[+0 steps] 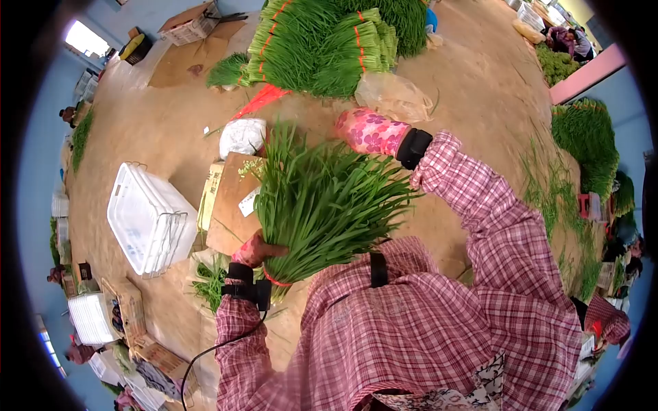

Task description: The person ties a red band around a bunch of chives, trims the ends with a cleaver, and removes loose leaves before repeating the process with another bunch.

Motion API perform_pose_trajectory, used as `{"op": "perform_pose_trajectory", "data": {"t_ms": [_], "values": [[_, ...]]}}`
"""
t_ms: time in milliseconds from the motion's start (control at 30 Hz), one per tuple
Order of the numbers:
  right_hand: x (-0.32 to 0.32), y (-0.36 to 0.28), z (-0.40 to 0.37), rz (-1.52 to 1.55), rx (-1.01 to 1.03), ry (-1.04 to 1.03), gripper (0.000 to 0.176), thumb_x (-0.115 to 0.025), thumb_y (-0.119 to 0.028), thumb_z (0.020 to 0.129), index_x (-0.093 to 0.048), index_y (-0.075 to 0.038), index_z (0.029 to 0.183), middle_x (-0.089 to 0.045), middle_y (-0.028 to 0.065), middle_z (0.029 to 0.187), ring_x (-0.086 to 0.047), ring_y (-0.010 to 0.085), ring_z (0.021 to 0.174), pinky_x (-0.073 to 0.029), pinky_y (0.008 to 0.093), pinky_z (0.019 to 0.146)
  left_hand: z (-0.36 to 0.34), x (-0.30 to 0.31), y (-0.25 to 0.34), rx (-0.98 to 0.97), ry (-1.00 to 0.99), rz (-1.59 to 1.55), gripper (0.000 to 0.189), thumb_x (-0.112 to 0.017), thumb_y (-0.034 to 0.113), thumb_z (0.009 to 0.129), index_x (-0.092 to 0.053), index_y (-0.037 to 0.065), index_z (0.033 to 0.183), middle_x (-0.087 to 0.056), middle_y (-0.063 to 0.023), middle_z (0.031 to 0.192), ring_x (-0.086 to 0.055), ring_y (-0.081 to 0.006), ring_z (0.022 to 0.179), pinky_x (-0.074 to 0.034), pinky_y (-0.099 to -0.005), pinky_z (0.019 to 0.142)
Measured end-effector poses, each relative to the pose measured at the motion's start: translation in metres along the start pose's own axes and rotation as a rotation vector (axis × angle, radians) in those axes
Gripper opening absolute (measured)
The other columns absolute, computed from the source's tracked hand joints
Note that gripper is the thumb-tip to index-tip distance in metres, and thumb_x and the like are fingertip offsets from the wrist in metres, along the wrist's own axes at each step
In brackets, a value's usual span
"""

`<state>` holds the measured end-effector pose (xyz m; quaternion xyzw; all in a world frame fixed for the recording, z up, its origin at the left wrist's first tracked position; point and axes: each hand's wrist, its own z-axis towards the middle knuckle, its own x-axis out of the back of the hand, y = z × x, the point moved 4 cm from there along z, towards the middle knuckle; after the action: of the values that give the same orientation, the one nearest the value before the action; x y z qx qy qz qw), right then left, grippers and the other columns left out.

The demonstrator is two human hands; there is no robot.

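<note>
My left hand is closed around the lower end of a bunch of garlic chives, close to a red band tied round the stems. The long green leaves fan out up and to the right in front of my body. My right hand is stretched forward beyond the leaf tips, in a pink floral cover below a black wrist strap. Its fingers are hidden or blurred. Beneath the bunch, a cardboard box is partly covered by leaves, and a white plastic bundle lies at its far edge.
A large stack of chive bundles with red bands stands ahead. A clear plastic bag and a red plastic strip lie before it. White nested crates stand at left. More chives are piled at right, where people sit farther off.
</note>
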<state>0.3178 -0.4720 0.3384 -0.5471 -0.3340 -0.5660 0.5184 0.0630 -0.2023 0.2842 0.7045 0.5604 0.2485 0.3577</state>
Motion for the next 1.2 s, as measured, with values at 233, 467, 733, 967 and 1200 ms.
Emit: {"op": "perform_pose_trajectory", "data": {"t_ms": [233, 467, 733, 967, 1200], "values": [[-0.033, 0.030, -0.006, 0.614, -0.173, 0.455, 0.031, -0.059, -0.014, 0.090, -0.063, -0.009, 0.119, -0.066, 0.0080, 0.088, -0.062, 0.0142, 0.074, -0.051, 0.0316, 0.063, -0.011, -0.010, -0.006, 0.008, 0.004, -0.106, 0.067, -0.079, 0.007, 0.070, -0.054, -0.001, 0.131, -0.066, -0.0107, 0.119, -0.062, -0.0246, 0.107, -0.049, -0.0370, 0.096], [0.057, 0.076, -0.059, 0.082, -0.532, 0.568, 0.038, -0.059, -0.028, 0.094, -0.061, -0.008, 0.127, -0.070, 0.0071, 0.103, -0.065, 0.0134, 0.084, -0.053, 0.0302, 0.071, -0.009, 0.035, -0.073, -0.102, 0.156, -0.405, 0.065, -0.076, 0.012, 0.070, -0.055, 0.004, 0.130, -0.066, -0.0066, 0.118, -0.062, -0.0246, 0.105, -0.049, -0.0372, 0.095], [0.059, 0.003, -0.065, 0.412, -0.424, 0.695, 0.023, -0.058, -0.015, 0.095, -0.067, -0.008, 0.116, -0.066, 0.0112, 0.117, -0.066, 0.0183, 0.086, -0.054, 0.0323, 0.071, -0.007, 0.061, -0.082, -0.174, 0.177, -0.518, 0.066, -0.076, 0.012, 0.071, -0.053, 0.005, 0.133, -0.065, -0.0063, 0.119, -0.062, -0.0247, 0.106, -0.050, -0.0381, 0.094], [0.057, -0.042, -0.018, -0.009, -0.253, 0.301, 0.034, -0.057, 0.004, 0.076, -0.069, -0.008, 0.106, -0.066, 0.0134, 0.115, -0.065, 0.0336, 0.090, -0.053, 0.0391, 0.075, -0.005, 0.042, -0.059, -0.092, 0.089, -0.425, 0.071, -0.077, 0.018, 0.070, -0.052, 0.001, 0.134, -0.063, -0.0103, 0.124, -0.061, -0.0284, 0.110, -0.046, -0.0399, 0.099], [0.005, 0.021, -0.053, 0.477, -0.763, 0.420, 0.021, -0.061, -0.013, 0.085, -0.070, -0.010, 0.104, -0.070, 0.0117, 0.095, -0.065, 0.0339, 0.087, -0.052, 0.0428, 0.077, 0.000, 0.039, -0.067, -0.110, 0.115, -0.444, 0.057, -0.073, 0.018, 0.075, -0.058, 0.002, 0.127, -0.066, -0.0080, 0.116, -0.062, -0.0231, 0.103, -0.049, -0.0364, 0.094]]}}
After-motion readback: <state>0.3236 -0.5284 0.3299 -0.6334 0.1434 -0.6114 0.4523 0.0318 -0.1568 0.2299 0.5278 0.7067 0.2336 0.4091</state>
